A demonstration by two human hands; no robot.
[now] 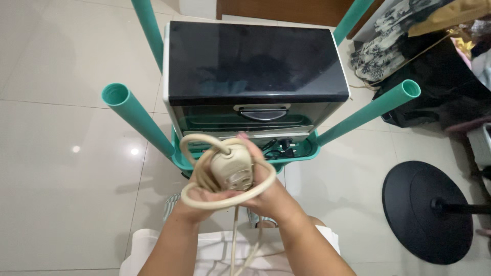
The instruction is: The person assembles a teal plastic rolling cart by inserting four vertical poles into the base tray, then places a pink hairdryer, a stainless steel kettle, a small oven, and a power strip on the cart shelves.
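— While both hands sit in the lower middle of the head view, I read the left hand as cupped under a bundle of loops and the right hand as closed around a cream power strip, thumb up along its side. The cream cord is wound in loose coils around the strip, and one length hangs down between the forearms toward the bottom edge.

— What worries you from where you sit?

— The coils look slack. If either hand eases its hold, I judge the loops could spring off the strip and drop. The hanging length runs past the white cloth at the bottom of the frame, so it could snag there and tug the bundle.

— Anything close in front?

— Yes. A black-topped oven fills the upper middle, standing on a teal rack whose four teal tubes splay outward. Black cables lie in the rack's tray just beyond the fingertips. A loose loop swung forward could catch on a tube end or tangle with those cables.

— And to the side?

— A black round stand base sits on the pale tiled floor at lower right, well apart from the hands. I cannot tell where the cord's plug end lies.
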